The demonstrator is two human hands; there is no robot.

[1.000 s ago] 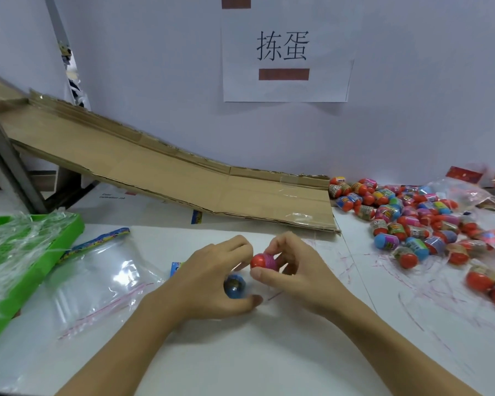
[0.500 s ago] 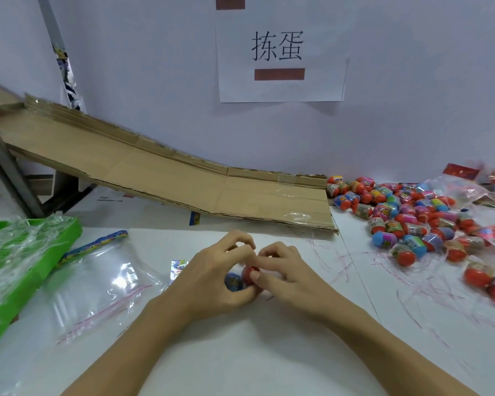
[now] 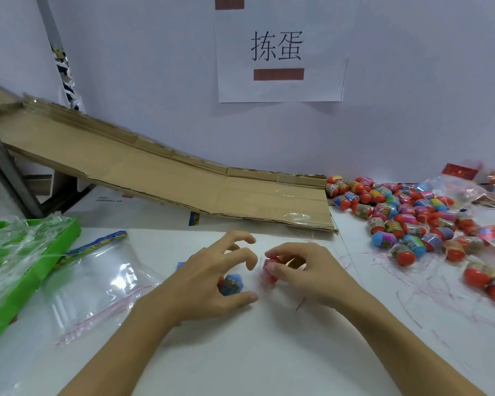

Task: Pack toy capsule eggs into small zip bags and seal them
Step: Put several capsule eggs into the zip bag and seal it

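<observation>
My right hand [image 3: 306, 270] pinches a red and pink capsule egg [image 3: 270, 270] between thumb and fingertips, just above the white table. My left hand [image 3: 209, 278] lies beside it, with a blue capsule egg [image 3: 232, 284] tucked in its palm above the thumb. Its index and middle fingers are lifted and spread. A small gap separates the two hands. A clear zip bag [image 3: 97, 284] with a red seal line lies flat to the left of my left hand. A pile of loose capsule eggs [image 3: 406, 224] covers the table at the right.
A green tray [image 3: 52, 252] wrapped in clear film sits at the left edge. A cardboard ramp [image 3: 183, 181] slopes down from the back left to the egg pile. Filled clear bags [image 3: 469, 192] lie at the far right. A paper sign [image 3: 277, 52] hangs on the wall.
The hands had closed together round the red egg half a second ago. They have now parted slightly, my left fingers have lifted, and the red egg stays in my right hand.
</observation>
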